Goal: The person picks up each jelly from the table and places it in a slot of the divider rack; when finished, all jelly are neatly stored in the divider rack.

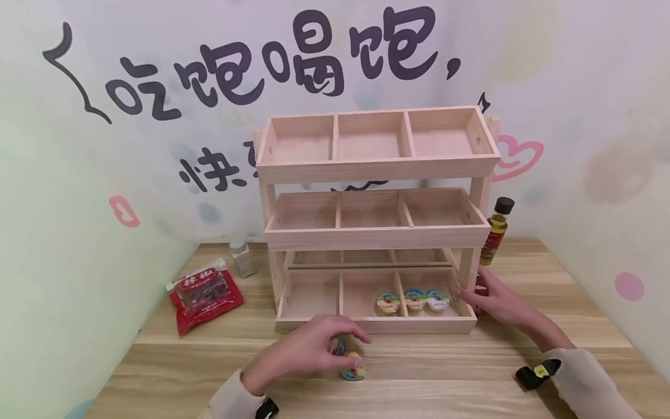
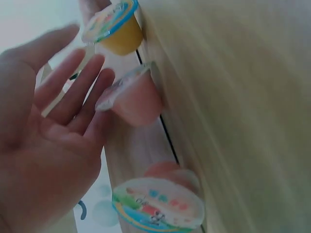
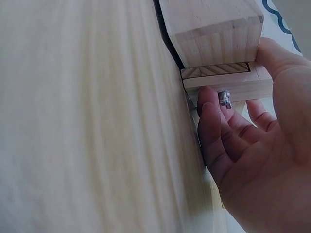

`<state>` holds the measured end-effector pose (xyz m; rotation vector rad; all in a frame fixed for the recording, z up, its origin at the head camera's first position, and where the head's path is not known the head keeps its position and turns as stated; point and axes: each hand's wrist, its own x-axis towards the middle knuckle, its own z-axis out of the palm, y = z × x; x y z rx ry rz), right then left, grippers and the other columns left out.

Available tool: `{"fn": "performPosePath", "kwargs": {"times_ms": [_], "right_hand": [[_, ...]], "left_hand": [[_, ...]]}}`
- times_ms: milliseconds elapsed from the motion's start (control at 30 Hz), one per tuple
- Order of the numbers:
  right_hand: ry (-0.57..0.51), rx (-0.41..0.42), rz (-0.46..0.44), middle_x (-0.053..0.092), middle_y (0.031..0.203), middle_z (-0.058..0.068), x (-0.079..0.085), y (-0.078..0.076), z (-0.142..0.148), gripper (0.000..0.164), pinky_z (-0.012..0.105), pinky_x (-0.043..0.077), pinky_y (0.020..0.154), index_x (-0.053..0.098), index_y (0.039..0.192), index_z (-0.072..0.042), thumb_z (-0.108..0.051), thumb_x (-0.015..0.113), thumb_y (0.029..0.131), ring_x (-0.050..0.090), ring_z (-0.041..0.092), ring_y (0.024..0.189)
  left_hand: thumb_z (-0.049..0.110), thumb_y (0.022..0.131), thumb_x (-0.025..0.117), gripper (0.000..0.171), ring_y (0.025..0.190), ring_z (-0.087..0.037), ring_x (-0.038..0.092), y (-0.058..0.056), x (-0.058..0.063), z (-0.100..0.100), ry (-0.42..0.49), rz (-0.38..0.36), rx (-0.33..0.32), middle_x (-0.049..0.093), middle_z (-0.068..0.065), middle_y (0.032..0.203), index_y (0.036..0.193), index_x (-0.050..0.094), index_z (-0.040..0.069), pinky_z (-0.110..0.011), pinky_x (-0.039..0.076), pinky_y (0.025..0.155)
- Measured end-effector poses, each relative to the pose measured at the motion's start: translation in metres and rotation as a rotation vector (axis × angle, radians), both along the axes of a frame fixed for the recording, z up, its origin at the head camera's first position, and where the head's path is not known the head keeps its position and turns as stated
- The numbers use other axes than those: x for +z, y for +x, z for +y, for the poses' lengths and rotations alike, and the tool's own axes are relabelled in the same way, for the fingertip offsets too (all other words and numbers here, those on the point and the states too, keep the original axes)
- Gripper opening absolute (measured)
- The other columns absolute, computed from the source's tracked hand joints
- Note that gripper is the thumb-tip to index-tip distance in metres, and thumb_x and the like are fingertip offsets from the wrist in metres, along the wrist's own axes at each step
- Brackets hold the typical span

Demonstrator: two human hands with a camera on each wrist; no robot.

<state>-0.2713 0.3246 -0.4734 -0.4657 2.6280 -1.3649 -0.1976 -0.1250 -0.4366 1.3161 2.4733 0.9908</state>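
Note:
A pale three-tier wooden rack [image 1: 377, 237] stands on the table. My right hand [image 1: 497, 299] grips the right end of its bottom tray, thumb at the rim and fingers round the outside near a metal screw [image 3: 225, 99]. In the bottom tray, one jelly cup [image 1: 388, 302] sits in the middle compartment and two lie in the right one. My left hand [image 1: 314, 347] hovers by jelly cups on the table, its fingers loosely bent around nothing. The left wrist view shows a yellow cup [image 2: 129, 36], a pink cup [image 2: 141, 99] and one tipped lid-outward [image 2: 158, 206].
A red bag of dried chillies [image 1: 206, 294] and a small clear jar [image 1: 242, 258] with a pale cap lie left of the rack. Behind its right side stands a black-capped sauce bottle [image 1: 495, 233]. A printed wall [image 1: 576, 116] closes off the back.

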Motion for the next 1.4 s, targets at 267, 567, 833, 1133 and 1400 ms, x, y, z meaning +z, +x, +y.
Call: {"fn": "performPosePath", "kwargs": {"times_ms": [267, 567, 833, 1133, 1400], "right_hand": [[-0.012, 0.012, -0.007, 0.039, 0.160, 0.034, -0.001, 0.001, 0.001, 0.084, 0.052, 0.062, 0.094, 0.009, 0.172, -0.010, -0.029, 0.062, 0.111, 0.057, 0.052, 0.135], [-0.004, 0.005, -0.007, 0.037, 0.162, 0.034, 0.000, 0.002, 0.001, 0.085, 0.057, 0.062, 0.095, 0.008, 0.173, -0.010, -0.029, 0.063, 0.111, 0.056, 0.053, 0.135], [0.005, -0.007, -0.003, 0.037, 0.162, 0.034, 0.000, 0.002, 0.000, 0.086, 0.058, 0.061, 0.096, 0.008, 0.173, -0.011, -0.032, 0.063, 0.110, 0.055, 0.054, 0.136], [-0.014, 0.001, 0.005, 0.039, 0.161, 0.034, -0.001, 0.002, 0.001, 0.085, 0.055, 0.061, 0.095, 0.009, 0.173, -0.011, -0.028, 0.063, 0.110, 0.056, 0.054, 0.135], [-0.016, 0.010, 0.011, 0.037, 0.163, 0.034, -0.001, 0.002, 0.001, 0.086, 0.064, 0.060, 0.098, 0.008, 0.173, -0.012, -0.028, 0.063, 0.110, 0.053, 0.056, 0.138]], "left_hand": [[0.025, 0.089, 0.092, 0.051, 0.142, -0.012, 0.058, -0.001, 0.005, -0.010, -0.145, -0.013, -0.134, 0.068, 0.004, 0.147, 0.137, 0.073, 0.022, -0.037, 0.045, 0.123], [0.018, 0.092, 0.088, 0.043, 0.123, 0.001, 0.062, -0.003, 0.000, -0.007, -0.198, 0.017, -0.181, 0.075, 0.014, 0.132, 0.133, 0.075, 0.023, -0.023, 0.049, 0.111], [0.021, 0.098, 0.083, 0.017, 0.102, 0.001, 0.066, -0.001, -0.001, -0.001, -0.111, 0.025, -0.081, 0.077, 0.010, 0.113, 0.114, 0.078, 0.020, -0.018, 0.055, 0.094], [0.026, 0.101, 0.080, 0.013, 0.086, 0.001, 0.067, 0.002, -0.001, 0.005, -0.044, -0.033, 0.039, 0.074, 0.016, 0.096, 0.109, 0.074, 0.018, -0.017, 0.056, 0.077], [0.016, 0.104, 0.075, 0.027, 0.092, 0.000, 0.062, 0.003, -0.002, 0.006, -0.038, 0.087, 0.046, 0.073, 0.008, 0.106, 0.130, 0.078, 0.019, -0.016, 0.054, 0.083]]}}
